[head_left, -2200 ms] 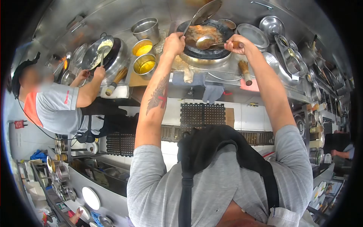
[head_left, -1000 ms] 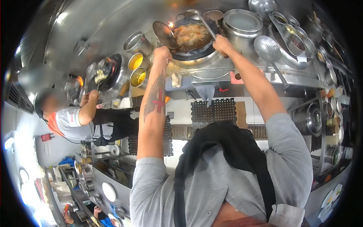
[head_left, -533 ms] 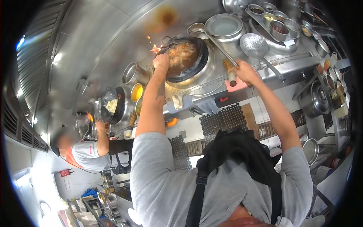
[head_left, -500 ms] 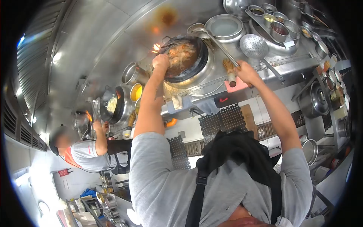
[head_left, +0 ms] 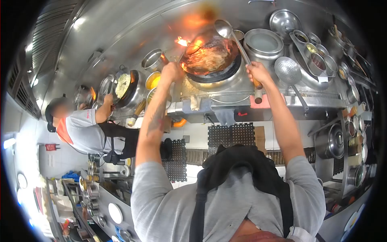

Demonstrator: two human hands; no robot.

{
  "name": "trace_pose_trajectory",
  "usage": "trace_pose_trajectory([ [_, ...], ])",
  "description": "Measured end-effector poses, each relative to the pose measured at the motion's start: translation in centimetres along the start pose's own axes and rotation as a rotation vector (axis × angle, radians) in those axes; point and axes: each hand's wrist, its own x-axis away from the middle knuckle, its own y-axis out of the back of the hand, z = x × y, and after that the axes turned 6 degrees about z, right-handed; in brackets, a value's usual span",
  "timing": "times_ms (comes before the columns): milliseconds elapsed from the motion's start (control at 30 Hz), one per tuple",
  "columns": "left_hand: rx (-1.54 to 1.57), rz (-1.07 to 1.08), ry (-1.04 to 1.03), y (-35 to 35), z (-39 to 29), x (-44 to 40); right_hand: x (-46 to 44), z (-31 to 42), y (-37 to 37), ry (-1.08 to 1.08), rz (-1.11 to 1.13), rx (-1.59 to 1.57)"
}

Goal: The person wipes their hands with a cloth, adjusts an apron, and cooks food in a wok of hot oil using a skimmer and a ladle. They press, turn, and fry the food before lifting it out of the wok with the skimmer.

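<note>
A wok [head_left: 229, 64] sits tilted on the burner ring, with brown food and orange flames rising inside it. My left hand [head_left: 172, 72] is closed at the wok's near-left edge; the part it grips is hidden by the fingers. In my right hand [head_left: 259, 73] is a long metal ladle [head_left: 223, 29] with a wooden handle end, the fingers wrapped around the handle. The ladle's bowl is raised over the far right edge of the wok, away from the food.
On the right are a perforated skimmer [head_left: 288, 70], a round pot [head_left: 264, 42] and a tray of sauce cups [head_left: 317, 62]. Left of the wok stand a metal pot [head_left: 154, 59] and a yellow-filled container [head_left: 153, 80]. A co-worker [head_left: 80, 125] stands at another wok [head_left: 131, 86].
Flames have spread across the wok, and its food looks smeared by motion. The ladle bowl has lifted higher beside the wok. The camera view has shifted, and the co-worker's arm has moved.
</note>
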Motion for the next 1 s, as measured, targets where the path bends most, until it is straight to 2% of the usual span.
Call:
trace_pose_trajectory([
  [33, -0.001, -0.003, 0.009, -1.0, 0.6, 0.8, -0.2, -0.2, -0.4, 0.024, 0.08, -0.361],
  [67, 0.276, -0.002, 0.085, -3.2, 1.6, 1.3, -0.7, -1.3, -0.5, 0.024, 0.086, -0.362],
  [133, 0.973, 0.093, 0.316, -3.1, 0.1, 3.5, -1.3, -4.4, 0.0, -0.099, 0.227, -0.586],
  [167, 0.971, 0.1, 0.317, -3.4, -0.9, 4.7, 0.3, -3.9, -2.5, -0.048, -0.092, 0.152],
  [233, 1.2, 0.068, 0.478, -4.1, -2.5, 6.3, 0.1, -5.5, -3.1, -0.009, -0.184, 0.447],
  [300, 1.07, -0.024, 0.391, -5.7, -3.3, 5.3, -0.9, -6.6, -2.7, 0.012, -0.158, 0.483],
  [333, 0.416, 0.202, 0.216, -5.6, -4.0, 4.6, -0.9, -7.4, -2.6, 0.028, -0.127, 0.519],
  [367, 0.18, 0.211, 0.132, -6.7, -4.5, 3.9, -0.3, -6.9, -2.7, 0.023, -0.127, 0.515],
  [433, 0.463, -0.016, 0.499, -9.8, -5.9, 0.7, 1.2, -4.9, -3.3, -0.071, -0.093, 0.419],
  [467, 0.553, -0.117, 0.628, -10.8, -6.6, -1.0, 0.7, -5.6, -3.0, -0.033, -0.1, 0.418],
  [500, 0.482, -0.055, 0.596, -11.5, -6.9, -2.5, 0.8, -5.5, -2.7, -0.04, -0.106, 0.416],
  [600, -0.015, 0.201, 0.18, -14.7, -4.8, -5.4, 1.4, -5.4, -2.1, -0.042, -0.1, 0.394],
  [700, -0.483, 0.052, -0.305, -16.5, 0.8, -6.3, 2.8, -5.8, -0.3, -0.019, -0.104, 0.387],
  [733, -0.363, 0.014, -0.215, -16.1, 2.0, -5.4, 5.0, -3.7, -0.2, -0.048, -0.097, 0.416],
  [800, -0.243, -0.039, -0.131, -14.3, 1.7, -4.8, 4.3, -5.2, 1.5, 0.006, -0.115, 0.45],
  [833, 0.001, -0.065, 0.136, -13.6, 1.2, -4.4, 3.7, -6.2, 2.3, 0.051, -0.12, 0.487],
  [867, 0.248, -0.087, 0.404, -12.4, 0.5, -4.2, 4.6, -4.3, 1.6, -0.095, -0.104, 0.411],
  [900, 0.252, -0.088, 0.405, -11.2, -0.2, -4.4, 4.3, -3.6, 1.2, -0.095, -0.104, 0.415],
  [967, 0.298, 0.102, 0.462, -9.5, -1.0, -4.6, 3.5, -2.8, 0.7, -0.015, -0.008, -0.03],
  [1000, 0.306, 0.1, 0.467, -10.7, 0.5, -5.7, 2.7, -3.2, 0.8, -0.016, -0.004, -0.021],
])
